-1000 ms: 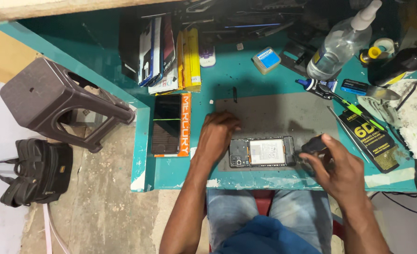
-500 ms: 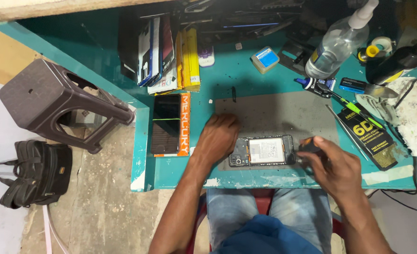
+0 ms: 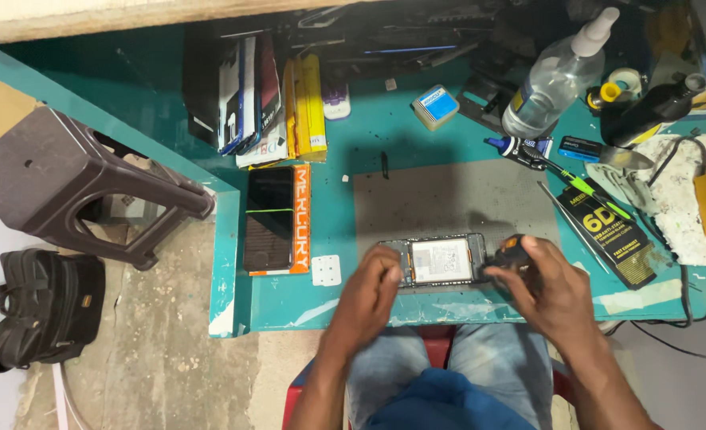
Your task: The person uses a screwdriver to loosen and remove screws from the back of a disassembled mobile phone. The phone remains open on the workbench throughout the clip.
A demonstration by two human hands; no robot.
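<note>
An opened phone (image 3: 441,261) with its back off lies flat on a grey work mat (image 3: 449,199) near the table's front edge. My left hand (image 3: 371,291) rests on the phone's left end and holds it down. My right hand (image 3: 546,287) is closed around a small dark tool with an orange band (image 3: 509,253), whose tip sits at the phone's right end. Which part of the phone the tip touches is hidden by my fingers.
A teal table (image 3: 329,159) carries a black and orange box (image 3: 277,219), a stack of boxes (image 3: 269,95), a spray bottle (image 3: 556,76), screwdrivers (image 3: 580,179), a dark flat packet (image 3: 612,231) and a small white plate (image 3: 326,270). A brown stool (image 3: 66,183) and a black bag (image 3: 38,310) stand at left.
My right hand has moved left with the tool, from beside the phone to its right end. My left hand has slid down to the phone's left edge.
</note>
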